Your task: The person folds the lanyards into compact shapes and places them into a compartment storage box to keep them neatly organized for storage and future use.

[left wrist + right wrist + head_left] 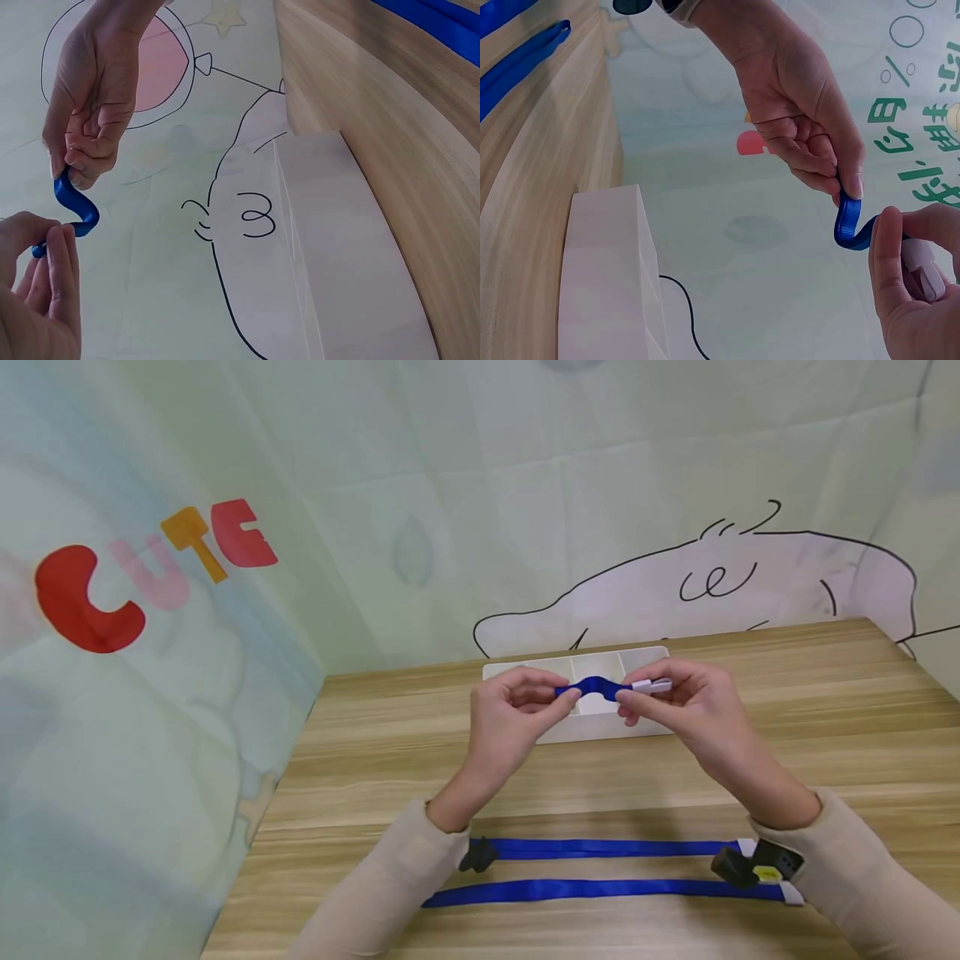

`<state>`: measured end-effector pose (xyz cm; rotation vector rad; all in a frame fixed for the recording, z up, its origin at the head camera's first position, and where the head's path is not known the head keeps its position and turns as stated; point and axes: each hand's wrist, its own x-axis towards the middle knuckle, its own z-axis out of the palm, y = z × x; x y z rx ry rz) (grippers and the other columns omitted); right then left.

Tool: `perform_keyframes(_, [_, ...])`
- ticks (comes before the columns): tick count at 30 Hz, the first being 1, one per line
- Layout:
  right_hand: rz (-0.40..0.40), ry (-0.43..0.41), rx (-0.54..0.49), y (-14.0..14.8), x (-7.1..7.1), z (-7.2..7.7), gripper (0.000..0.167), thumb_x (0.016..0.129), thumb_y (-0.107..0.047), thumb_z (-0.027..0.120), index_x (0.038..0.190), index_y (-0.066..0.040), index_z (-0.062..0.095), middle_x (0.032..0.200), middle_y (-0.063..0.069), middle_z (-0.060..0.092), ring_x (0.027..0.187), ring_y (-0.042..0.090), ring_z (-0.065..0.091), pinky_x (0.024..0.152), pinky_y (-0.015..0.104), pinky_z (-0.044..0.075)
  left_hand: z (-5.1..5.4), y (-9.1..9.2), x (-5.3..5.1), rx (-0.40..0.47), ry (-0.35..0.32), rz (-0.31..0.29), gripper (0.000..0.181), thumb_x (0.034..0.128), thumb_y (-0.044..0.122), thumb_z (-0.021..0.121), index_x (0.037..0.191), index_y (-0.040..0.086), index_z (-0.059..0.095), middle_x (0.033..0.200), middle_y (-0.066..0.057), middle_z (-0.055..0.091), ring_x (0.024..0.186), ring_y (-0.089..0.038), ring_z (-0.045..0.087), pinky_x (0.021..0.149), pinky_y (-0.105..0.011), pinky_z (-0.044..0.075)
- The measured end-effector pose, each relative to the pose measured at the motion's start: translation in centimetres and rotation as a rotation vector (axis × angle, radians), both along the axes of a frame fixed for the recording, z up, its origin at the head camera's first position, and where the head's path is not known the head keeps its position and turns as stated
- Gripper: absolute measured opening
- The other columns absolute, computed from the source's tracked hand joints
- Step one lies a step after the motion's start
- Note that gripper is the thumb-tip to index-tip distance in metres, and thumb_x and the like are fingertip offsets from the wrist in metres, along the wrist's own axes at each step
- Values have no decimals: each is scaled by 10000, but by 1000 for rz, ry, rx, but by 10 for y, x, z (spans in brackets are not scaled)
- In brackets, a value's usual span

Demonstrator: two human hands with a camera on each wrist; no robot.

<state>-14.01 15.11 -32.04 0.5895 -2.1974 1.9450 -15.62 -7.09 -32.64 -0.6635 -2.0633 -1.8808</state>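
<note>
A short folded blue strap is held up between both hands, its middle bowed upward in the head view. The left hand pinches one end between thumb and fingers. At the other end, the right hand pinches the strap beside a white clip, which pokes out past the fingers. In the left wrist view the strap bends in an S between the fingertips. The right wrist view shows the white clip against the right hand's palm side.
Behind and below the hands stands a white compartment tray on the wooden table. Nearer the front edge lie two long blue straps, one behind the other, with white ends at the right. A printed curtain hangs behind the table.
</note>
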Motion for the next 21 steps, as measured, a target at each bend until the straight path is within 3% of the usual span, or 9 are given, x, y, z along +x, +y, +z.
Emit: perform_keyframes(21, [41, 22, -8, -7, -3, -2, 136, 900, -16, 730, 1018, 41, 693, 843, 129, 713, 693, 237, 681, 771, 276, 584, -2, 9, 2, 6, -16, -49, 201, 842, 101, 811, 1004, 3, 744, 903, -68, 757, 797, -177, 738, 750, -347, 602])
